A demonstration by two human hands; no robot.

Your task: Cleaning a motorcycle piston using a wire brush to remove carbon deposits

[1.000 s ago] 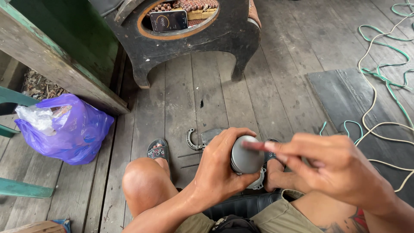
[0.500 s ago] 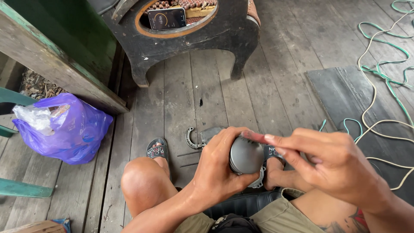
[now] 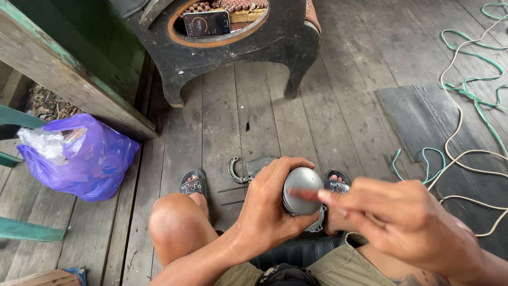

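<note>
My left hand (image 3: 270, 206) is wrapped around a grey rounded metal part (image 3: 302, 189) with a flanged base, holding it above my lap. My right hand (image 3: 402, 222) hovers just to its right, fingers drawn together with the fingertips touching the part's domed face; a small thin reddish thing seems pinched in them, but it is blurred. Below my hands are my bare knee (image 3: 177, 222) and my feet in black sandals (image 3: 193, 185).
A curved metal bracket (image 3: 235, 170) and thin rods lie on the plank floor by my feet. A black stool (image 3: 238, 47) holds a phone (image 3: 207, 23). A purple plastic bag (image 3: 84, 159) sits left. Green and white cords (image 3: 465, 116) trail over a dark mat (image 3: 423, 116) right.
My right hand has slid left across the domed face of the grey part. My left hand keeps the same grip; the part has shifted slightly.
</note>
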